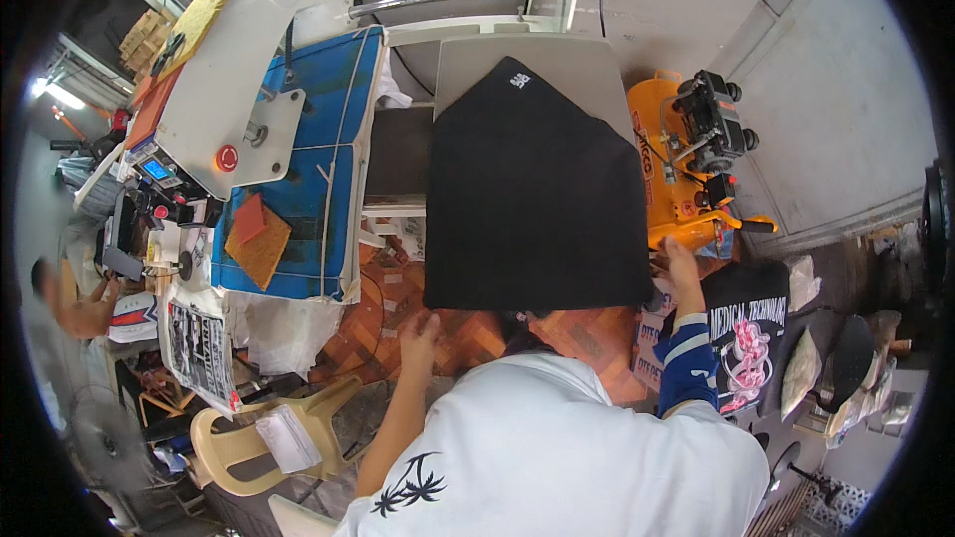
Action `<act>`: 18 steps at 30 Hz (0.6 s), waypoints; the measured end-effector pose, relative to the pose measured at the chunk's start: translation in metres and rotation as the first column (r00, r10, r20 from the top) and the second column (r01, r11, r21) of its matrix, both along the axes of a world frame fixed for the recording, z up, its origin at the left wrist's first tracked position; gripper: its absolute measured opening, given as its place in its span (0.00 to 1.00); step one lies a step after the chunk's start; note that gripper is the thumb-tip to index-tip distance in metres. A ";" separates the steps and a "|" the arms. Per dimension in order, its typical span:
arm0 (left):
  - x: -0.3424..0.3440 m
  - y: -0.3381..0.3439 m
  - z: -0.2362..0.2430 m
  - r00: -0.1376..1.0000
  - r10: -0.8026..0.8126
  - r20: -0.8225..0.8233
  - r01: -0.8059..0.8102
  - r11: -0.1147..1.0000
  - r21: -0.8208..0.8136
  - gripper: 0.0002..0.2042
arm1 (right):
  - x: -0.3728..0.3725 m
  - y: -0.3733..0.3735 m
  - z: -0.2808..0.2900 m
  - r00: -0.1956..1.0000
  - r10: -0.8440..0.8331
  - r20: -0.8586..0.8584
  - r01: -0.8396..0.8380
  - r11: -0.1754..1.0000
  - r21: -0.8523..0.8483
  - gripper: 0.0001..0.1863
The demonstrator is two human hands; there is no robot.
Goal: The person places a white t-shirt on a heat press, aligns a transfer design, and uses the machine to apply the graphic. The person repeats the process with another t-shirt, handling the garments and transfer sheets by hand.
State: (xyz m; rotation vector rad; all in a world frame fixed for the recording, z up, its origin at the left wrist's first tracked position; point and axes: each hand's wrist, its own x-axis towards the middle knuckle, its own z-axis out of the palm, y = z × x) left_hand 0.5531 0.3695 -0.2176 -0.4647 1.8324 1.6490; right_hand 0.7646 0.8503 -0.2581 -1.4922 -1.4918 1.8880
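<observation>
A black cloth (pixel 537 199) with a small white print near its pointed far end lies over a grey flat plate (pixel 468 60) of the press in front of me. Its near edge hangs straight across, toward my body. At the near left corner, my left hand (pixel 420 330) is closed with its fingertips at the cloth's edge. My right hand (pixel 682 264) is just beyond the near right side, fingers stretched out and partly turned from view. Whether it touches the cloth is hard to tell.
To the right stands an orange air compressor (pixel 668 139). Left is a press with a blue padded board (pixel 338 169) bearing an orange-brown pad (pixel 269 251). A beige plastic chair (pixel 224 452) stands near left. Dark printed fabric (pixel 741 298) lies near right. Another person's arm (pixel 85 316) shows far left.
</observation>
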 end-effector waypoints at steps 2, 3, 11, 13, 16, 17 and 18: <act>-0.013 -0.002 -0.022 0.972 0.021 0.235 -0.112 0.916 0.384 0.19 | -0.012 -0.033 0.010 0.989 -0.034 -0.144 -0.010 0.955 -0.296 0.24; -0.020 -0.003 -0.026 0.938 -0.008 0.346 -0.194 0.815 0.545 0.19 | -0.014 -0.043 0.016 0.974 -0.072 -0.212 -0.027 0.902 -0.430 0.24; -0.024 -0.013 -0.025 0.981 -0.112 -0.158 0.138 0.977 0.165 0.13 | 0.023 -0.012 0.019 0.969 0.243 -0.047 -0.246 0.967 -0.061 0.11; -0.009 -0.030 -0.026 0.966 -0.121 -0.231 0.132 0.991 0.035 0.13 | 0.030 -0.019 0.058 0.939 0.344 0.012 -0.342 0.936 -0.081 0.10; 0.010 -0.059 -0.032 0.955 -0.136 -0.263 0.136 0.991 -0.018 0.14 | 0.027 -0.017 0.067 0.847 0.434 0.307 -0.488 0.864 0.126 0.12; 0.019 -0.063 -0.036 0.950 -0.139 -0.278 0.134 0.990 -0.038 0.15 | -0.003 -0.030 0.088 0.742 0.150 0.653 -0.545 0.702 0.458 0.14; 0.027 -0.066 -0.037 0.947 -0.148 -0.287 0.137 0.989 -0.059 0.15 | -0.033 -0.038 0.095 0.819 0.038 0.573 -0.465 0.629 0.623 0.14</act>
